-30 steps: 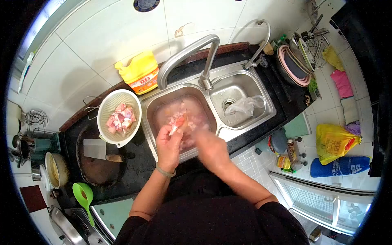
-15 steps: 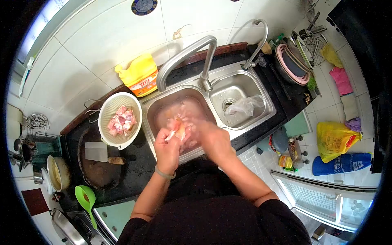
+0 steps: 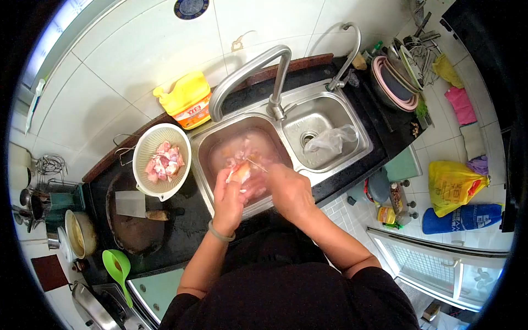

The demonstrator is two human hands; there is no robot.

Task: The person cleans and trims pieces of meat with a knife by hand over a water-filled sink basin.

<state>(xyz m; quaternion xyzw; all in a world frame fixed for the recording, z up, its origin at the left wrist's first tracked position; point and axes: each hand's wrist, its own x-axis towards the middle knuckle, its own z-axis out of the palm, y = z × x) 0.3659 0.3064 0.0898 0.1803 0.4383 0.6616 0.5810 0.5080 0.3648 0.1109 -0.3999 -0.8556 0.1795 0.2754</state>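
Over the left basin [image 3: 206, 165] of the steel sink, my left hand [image 3: 228, 201] grips a piece of raw meat [image 3: 240, 172] between thumb and fingers. My right hand [image 3: 290, 192] is closed beside it, around a thin light stick-like tool [image 3: 257, 165] whose end reaches the meat. What the tool is cannot be made out. Cloudy pinkish water [image 3: 258, 140] with more meat pieces fills the basin beneath both hands. Left of the sink, a white colander [image 3: 144, 144] holds several pieces of raw meat [image 3: 164, 161].
The faucet [image 3: 242, 71] arches over the left basin; a clear plastic bag [image 3: 331, 139] lies in the right basin. A yellow jug [image 3: 186, 100] stands behind the sink. At left are a cleaver [image 3: 130, 204] on a round board [image 3: 126, 234] and a green ladle [image 3: 116, 267].
My right hand's motion blur has lessened, and the thin tool now shows at the meat. My left hand still holds the piece. The view has shifted slightly.
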